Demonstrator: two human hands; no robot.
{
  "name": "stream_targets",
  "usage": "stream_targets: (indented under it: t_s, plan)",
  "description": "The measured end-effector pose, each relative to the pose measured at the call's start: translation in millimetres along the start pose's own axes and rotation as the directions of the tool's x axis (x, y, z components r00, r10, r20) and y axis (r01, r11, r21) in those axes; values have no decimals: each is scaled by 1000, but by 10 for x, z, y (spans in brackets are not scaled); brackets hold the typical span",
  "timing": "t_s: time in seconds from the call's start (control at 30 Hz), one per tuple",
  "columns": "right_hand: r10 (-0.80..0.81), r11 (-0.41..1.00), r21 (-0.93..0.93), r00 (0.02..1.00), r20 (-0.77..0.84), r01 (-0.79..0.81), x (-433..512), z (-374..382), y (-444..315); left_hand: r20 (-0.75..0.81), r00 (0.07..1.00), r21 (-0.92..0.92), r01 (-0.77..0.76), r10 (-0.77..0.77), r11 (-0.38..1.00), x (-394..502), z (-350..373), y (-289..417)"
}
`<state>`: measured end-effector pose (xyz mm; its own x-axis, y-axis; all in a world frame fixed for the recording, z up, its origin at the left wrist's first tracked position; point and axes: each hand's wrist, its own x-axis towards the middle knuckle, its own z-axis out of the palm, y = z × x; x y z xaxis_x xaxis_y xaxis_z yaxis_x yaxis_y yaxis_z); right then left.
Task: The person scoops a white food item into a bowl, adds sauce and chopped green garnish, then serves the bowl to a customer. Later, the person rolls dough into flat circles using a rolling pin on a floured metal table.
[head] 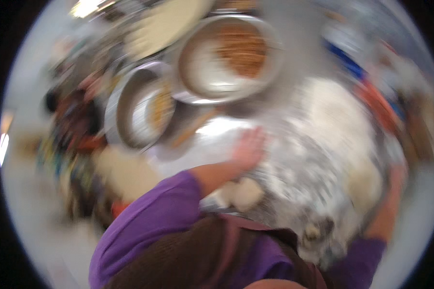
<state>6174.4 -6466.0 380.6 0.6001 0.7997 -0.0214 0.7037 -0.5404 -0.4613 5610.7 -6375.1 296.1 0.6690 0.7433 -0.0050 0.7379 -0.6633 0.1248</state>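
Note:
The whole view is smeared by motion. My left hand (251, 147) lies flat, palm down, on or just over the floured metal table (217, 144), its fingers stretched out and nothing visible in it. Pale dough pieces (246, 194) sit near my left forearm. Out by the right edge of the table is my right hand (398, 171), too blurred to show its fingers. Beside it rests a pale round of dough (363, 184). A broad heap of white flour (331, 104) spreads beyond, between the two hands and farther off.
A large metal bowl (186, 95) holds orange-brown filling (242, 50). Left of it, a smaller metal bowl (110, 119) contains yellowish food (160, 108). A thin wooden stick (195, 129) lies before them. Pale, blurred flat things (126, 171) are at the left. Red and blue items (376, 104) line the right.

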Motion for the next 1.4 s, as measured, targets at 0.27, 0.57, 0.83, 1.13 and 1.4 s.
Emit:
stream_targets:
  t_s: [0.27, 0.57, 0.83, 1.13, 1.4]
  plan:
    - [47, 944, -328, 999, 28, -35, 1191, 872, 1134, 11, 998, -168, 61, -60, 984, 93, -85, 130]
    - [61, 918, -395, 997, 39, -41, 1247, 840, 1646, -83, 995, -173, 41, -56, 984, 48, 47, 157]
    - [35, 882, -472, 997, 62, -2, 1220, 489, 2162, -65, 996, -161, 52, -63, 986, 80, 48, 146]
    - [-241, 926, -342, 947, -212, 159, -590, -146, -772, -65, 996, -100, 56, -63, 993, 47, 74, 17]
    - [255, 898, 221, 861, 441, -379, -3624, 1396, -2247, 112, 984, -578, -52, 142, 815, -472, -599, -154]
